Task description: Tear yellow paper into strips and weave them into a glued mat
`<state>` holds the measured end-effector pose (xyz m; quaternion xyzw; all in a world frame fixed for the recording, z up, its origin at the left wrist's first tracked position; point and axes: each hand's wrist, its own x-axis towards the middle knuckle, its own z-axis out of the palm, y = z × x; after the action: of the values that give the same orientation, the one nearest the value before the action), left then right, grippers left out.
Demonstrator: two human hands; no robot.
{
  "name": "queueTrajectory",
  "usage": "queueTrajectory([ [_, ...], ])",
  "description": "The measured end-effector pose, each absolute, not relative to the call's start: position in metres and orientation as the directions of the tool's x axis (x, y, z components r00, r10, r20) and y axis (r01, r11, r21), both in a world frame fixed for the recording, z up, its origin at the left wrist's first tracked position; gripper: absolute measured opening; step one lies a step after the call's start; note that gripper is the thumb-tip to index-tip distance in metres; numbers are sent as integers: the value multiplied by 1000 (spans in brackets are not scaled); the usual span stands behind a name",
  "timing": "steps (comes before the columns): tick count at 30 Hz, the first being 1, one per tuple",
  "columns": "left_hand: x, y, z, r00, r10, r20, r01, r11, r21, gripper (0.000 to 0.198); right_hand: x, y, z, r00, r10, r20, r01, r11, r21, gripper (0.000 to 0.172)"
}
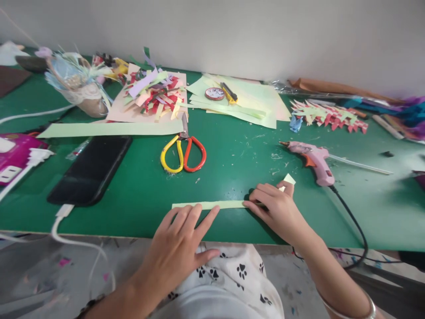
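Observation:
A long pale green paper strip point(212, 204) lies flat near the front edge of the green table point(232, 159). My left hand point(181, 241) rests on the strip's left part with fingers stretched out flat. My right hand point(277, 208) presses the right part, its fingers curled over the paper and lifting the folded right end point(288, 179) off the table. Scissors with yellow and red handles point(183, 153) lie behind the strip, untouched.
A pink glue gun point(312, 159) with a black cord lies right of my hand. A black phone point(91, 168) on a white cable sits left. Paper sheets, a tape roll point(214, 93), a yellow knife point(229, 94) and cut scraps fill the back.

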<state>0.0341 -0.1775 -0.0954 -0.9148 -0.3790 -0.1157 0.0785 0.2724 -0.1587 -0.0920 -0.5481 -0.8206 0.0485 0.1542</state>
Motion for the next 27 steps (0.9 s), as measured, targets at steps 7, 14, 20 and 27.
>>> queueTrajectory([
  [7, 41, -163, -90, 623, 709, 329, 677, -700, 228, 34, 254, -164, -90, -400, 878, 261, 817, 471, -332, 25],
  [14, 53, -150, -90, 562, 777, 285, 700, -630, 337, 18, 239, -163, -92, -425, 864, 271, 798, 498, -339, 26],
  [20, 50, -149, -89, 517, 802, 301, 727, -596, 341, 23, 249, -163, -93, -337, 907, 252, 842, 410, -350, 26],
  [27, 48, -149, -88, 532, 780, 329, 756, -613, 230, 26, 269, -167, -92, -265, 937, 226, 888, 329, -323, 24],
])
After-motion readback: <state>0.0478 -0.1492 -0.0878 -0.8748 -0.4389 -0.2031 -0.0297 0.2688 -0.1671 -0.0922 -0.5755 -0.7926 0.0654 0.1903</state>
